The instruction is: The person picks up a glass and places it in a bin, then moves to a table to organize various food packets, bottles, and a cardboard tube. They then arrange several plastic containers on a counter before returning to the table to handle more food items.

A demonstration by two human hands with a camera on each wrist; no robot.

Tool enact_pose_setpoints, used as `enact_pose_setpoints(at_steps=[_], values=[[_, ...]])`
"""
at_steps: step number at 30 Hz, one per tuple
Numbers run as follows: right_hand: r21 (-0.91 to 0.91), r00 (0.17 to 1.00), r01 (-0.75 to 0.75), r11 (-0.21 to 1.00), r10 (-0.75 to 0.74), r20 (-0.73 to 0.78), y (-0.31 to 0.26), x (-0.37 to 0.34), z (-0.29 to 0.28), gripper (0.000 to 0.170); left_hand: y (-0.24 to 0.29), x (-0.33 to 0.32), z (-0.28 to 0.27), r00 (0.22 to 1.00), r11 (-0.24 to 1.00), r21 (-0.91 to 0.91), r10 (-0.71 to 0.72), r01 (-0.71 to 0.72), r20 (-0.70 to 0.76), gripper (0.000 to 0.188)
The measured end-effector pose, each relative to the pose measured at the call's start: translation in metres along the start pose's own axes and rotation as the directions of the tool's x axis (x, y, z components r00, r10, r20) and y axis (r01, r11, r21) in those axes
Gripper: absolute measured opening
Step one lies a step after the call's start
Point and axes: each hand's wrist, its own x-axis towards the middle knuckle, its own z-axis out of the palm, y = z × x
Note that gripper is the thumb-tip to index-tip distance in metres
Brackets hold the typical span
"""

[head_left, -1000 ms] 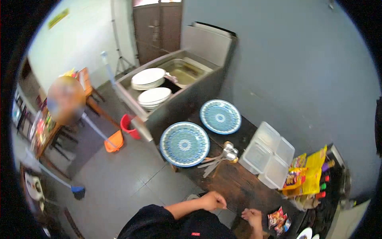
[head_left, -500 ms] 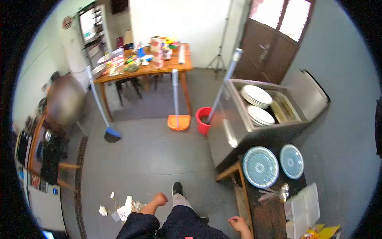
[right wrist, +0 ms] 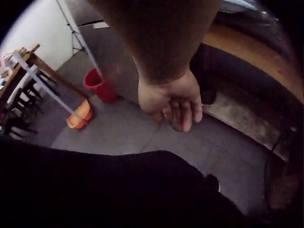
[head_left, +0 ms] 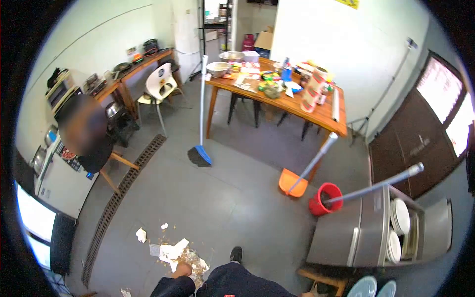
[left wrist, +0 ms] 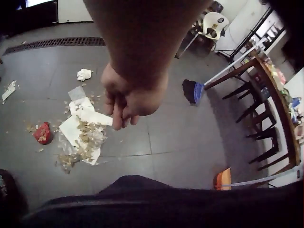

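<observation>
My left hand [head_left: 182, 270] hangs in front of my body, overlapping a pile of paper and food scraps [head_left: 174, 251] on the floor. In the left wrist view the same hand [left wrist: 135, 95] has loosely curled fingers and holds nothing; a red wrapper [left wrist: 43, 133] lies beside the scraps [left wrist: 85, 130]. My right hand [right wrist: 173, 102] hangs with loosely bent fingers, empty, near a wooden bench. Only a sliver of it shows at the bottom of the head view. A blue broom [head_left: 200, 156] stands upright on the floor, and an orange dustpan [head_left: 292, 183] stands farther right.
A red bucket [head_left: 325, 199] with a long handle in it stands by the steel cabinet [head_left: 336, 232]. Behind is a cluttered wooden table [head_left: 277, 101]. At the left are a drain grate [head_left: 116, 200], a white chair [head_left: 159, 81] and a person with a blurred face.
The head view has swung left, from the bench with blue plates to the floor, broom and dustpan. Both hands have moved along with the body, and the scraps have come into view.
</observation>
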Motion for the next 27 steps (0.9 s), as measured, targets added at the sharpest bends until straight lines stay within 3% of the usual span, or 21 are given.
enact_pose_setpoints(at_steps=[1, 3, 5, 6, 7, 10, 11, 13, 14, 16, 17, 20, 21, 23, 25, 27], values=[[-0.05, 1.0, 0.006, 0.999, -0.005, 0.013, -0.022, 0.013, -0.012, 0.012, 0.0, -0.005, -0.033, 0.988, 0.988, -0.035, -0.146, 0.148, 0.041, 0.026], [-0.159, 0.997, 0.074, 0.984, -0.069, 0.038, -0.078, 0.034, -0.036, 0.012, -0.023, 0.029, -0.029, 0.979, 0.941, -0.284, -0.2, 0.186, -0.021, 0.025], [-0.026, 0.98, 0.196, 0.98, -0.197, -0.02, -0.138, 0.052, -0.052, 0.013, -0.037, 0.048, -0.051, 0.969, 0.872, -0.444, -0.246, 0.209, -0.028, 0.022], [0.358, 0.968, 0.25, 0.9, -0.24, -0.073, -0.167, 0.058, -0.053, 0.012, -0.034, 0.047, -0.091, 0.965, 0.842, -0.49, -0.263, 0.225, -0.007, 0.021], [0.206, 0.954, 0.295, 0.933, -0.276, -0.12, -0.201, 0.071, -0.063, 0.016, -0.031, 0.054, -0.122, 0.961, 0.811, -0.533, -0.278, 0.242, 0.013, 0.02], [0.268, 0.904, 0.424, 0.865, -0.424, -0.058, -0.271, 0.123, -0.084, 0.015, -0.03, 0.088, -0.178, 0.958, 0.79, -0.557, -0.284, 0.257, 0.039, 0.022], [0.3, 0.9, 0.423, 0.855, -0.436, -0.027, -0.29, 0.136, -0.093, 0.014, -0.025, 0.094, -0.208, 0.954, 0.858, -0.427, -0.298, 0.285, 0.037, 0.025], [0.368, 0.884, 0.429, 0.825, -0.467, 0.016, -0.341, 0.15, -0.111, 0.014, -0.038, 0.132, -0.206, 0.978, 0.922, -0.332, -0.21, 0.201, 0.009, 0.027], [0.335, 0.897, 0.414, 0.846, -0.441, 0.007, -0.37, 0.157, -0.123, 0.014, -0.043, 0.157, -0.215, 0.986, 0.946, -0.285, -0.167, 0.157, -0.012, 0.029], [0.259, 0.923, 0.371, 0.892, -0.385, 0.006, -0.424, 0.168, -0.148, 0.014, -0.044, 0.183, -0.251, 0.969, 0.908, -0.368, -0.238, 0.2, -0.06, 0.031], [0.199, 0.896, 0.435, 0.878, -0.444, 0.001, -0.438, 0.203, -0.157, 0.014, -0.05, 0.183, -0.265, 0.96, 0.887, -0.401, -0.274, 0.228, -0.062, 0.032], [0.148, 0.889, 0.456, 0.878, -0.458, -0.019, -0.52, 0.193, -0.203, 0.014, -0.071, 0.236, -0.306, 0.953, 0.709, -0.662, -0.302, 0.242, 0.025, 0.033], [0.126, 0.854, 0.517, 0.846, -0.52, -0.018, -0.548, 0.183, -0.218, 0.014, -0.077, 0.253, -0.33, 0.927, 0.617, -0.738, -0.374, 0.274, 0.031, 0.032], [0.108, 0.84, 0.542, 0.834, -0.542, -0.029, -0.592, 0.194, -0.232, 0.013, -0.065, 0.263, -0.415, 0.861, 0.393, -0.866, -0.503, 0.31, 0.08, 0.032], [0.161, 0.827, 0.556, 0.815, -0.561, -0.016, -0.633, 0.206, -0.241, 0.013, -0.052, 0.25, -0.51, 0.842, 0.328, -0.931, -0.538, 0.159, -0.046, 0.031], [0.298, 0.812, 0.556, 0.776, -0.583, 0.005, -0.677, 0.215, -0.242, 0.013, -0.06, 0.266, -0.548, 0.805, 0.297, -0.955, -0.569, 0.013, -0.166, 0.029]])
